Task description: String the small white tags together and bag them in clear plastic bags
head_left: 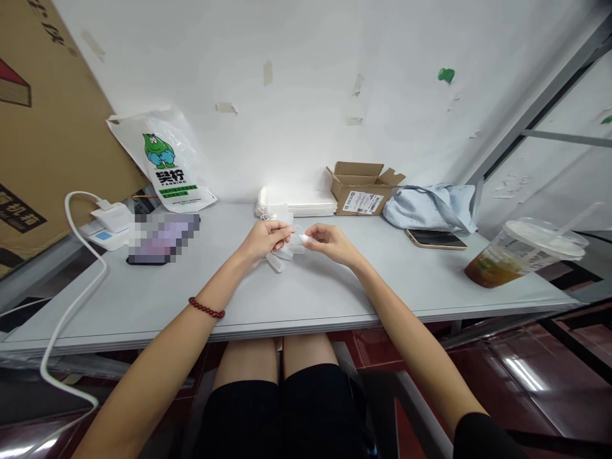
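Observation:
Over the middle of the table, my left hand (268, 240) is closed in a pinch on a bunch of white, partly see-through strips (282, 256) that hang below its fingers. Just to the right, my right hand (331, 243) pinches a small white end piece (304, 238) between thumb and fingertips. A thin, dark, metal-looking link shows between the two pinches; its exact kind is too small to make out. The hands are slightly apart. Directly behind them lies a stack of flat white packets (306, 203), with more white material at its left front corner.
An open cardboard box (358, 191), a light blue cloth bag (430, 205), a phone (436, 239) and a drink cup (521, 252) stand right. Left are a white plastic bag (167, 162), a blurred phone (165, 241), a charger (112, 220) and its cable (67, 306). The wall is behind.

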`<state>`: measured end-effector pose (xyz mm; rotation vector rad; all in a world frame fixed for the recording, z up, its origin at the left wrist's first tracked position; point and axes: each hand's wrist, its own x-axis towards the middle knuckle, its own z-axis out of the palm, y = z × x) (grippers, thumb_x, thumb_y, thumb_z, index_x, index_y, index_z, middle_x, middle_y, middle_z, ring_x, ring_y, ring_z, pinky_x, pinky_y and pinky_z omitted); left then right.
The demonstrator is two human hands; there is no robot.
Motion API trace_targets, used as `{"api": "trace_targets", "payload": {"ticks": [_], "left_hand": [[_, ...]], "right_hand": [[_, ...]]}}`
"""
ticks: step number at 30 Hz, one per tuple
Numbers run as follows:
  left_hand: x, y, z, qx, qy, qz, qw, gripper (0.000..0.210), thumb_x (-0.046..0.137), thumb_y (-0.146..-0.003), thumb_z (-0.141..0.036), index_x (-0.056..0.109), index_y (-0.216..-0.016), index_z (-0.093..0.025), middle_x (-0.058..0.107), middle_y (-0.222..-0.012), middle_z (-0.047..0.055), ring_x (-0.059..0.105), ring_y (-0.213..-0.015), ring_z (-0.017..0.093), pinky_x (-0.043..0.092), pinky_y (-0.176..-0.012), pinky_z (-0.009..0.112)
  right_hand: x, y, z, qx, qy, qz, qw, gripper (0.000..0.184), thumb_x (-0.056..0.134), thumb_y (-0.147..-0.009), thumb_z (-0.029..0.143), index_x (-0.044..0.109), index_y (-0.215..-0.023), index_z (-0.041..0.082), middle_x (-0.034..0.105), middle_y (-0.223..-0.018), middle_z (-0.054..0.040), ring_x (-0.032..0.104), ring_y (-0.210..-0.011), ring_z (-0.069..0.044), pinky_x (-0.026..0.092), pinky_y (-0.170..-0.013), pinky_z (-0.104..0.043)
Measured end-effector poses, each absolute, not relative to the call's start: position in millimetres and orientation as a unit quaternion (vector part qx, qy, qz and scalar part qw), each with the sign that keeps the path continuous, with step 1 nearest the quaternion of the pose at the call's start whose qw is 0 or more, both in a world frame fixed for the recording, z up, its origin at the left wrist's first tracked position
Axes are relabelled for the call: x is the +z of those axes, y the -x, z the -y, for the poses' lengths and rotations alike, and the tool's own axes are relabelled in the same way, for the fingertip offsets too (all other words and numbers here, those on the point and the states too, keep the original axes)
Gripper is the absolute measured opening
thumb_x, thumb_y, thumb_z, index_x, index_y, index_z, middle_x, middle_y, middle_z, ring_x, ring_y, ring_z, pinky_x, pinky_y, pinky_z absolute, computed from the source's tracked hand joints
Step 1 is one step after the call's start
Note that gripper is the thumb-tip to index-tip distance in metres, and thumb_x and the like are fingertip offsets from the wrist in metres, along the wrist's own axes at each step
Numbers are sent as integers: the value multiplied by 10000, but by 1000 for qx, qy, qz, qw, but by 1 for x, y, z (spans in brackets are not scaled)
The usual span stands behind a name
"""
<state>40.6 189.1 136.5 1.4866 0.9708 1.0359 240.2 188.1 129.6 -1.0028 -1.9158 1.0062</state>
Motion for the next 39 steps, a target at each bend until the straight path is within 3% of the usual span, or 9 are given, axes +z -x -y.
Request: {"api": "trace_targets", "payload": {"ticks": [11,39], "left_hand": [[139,-41,-188,426,-610,-406,531,281,685,-702,-393,586,-637,-139,499,-579,-23,344,-445,38,263,-440,219],[134,-42,-191,431,-588,-390,562,247,685,-716,-364,621,-693,-126,508,-601,-23,358,-444,28,252,-432,205]], "right_hand": [[130,-240,-187,396,396,739,374,277,647,-734,408,590,-841,159,596,-725,-8,521,-636,-116,397,-589,-251],[132,-241,-186,400,391,737,379,279,654,-730,412,592,-825,158,587,-710,-5,506,-613,-110,404,-585,-250]]}}
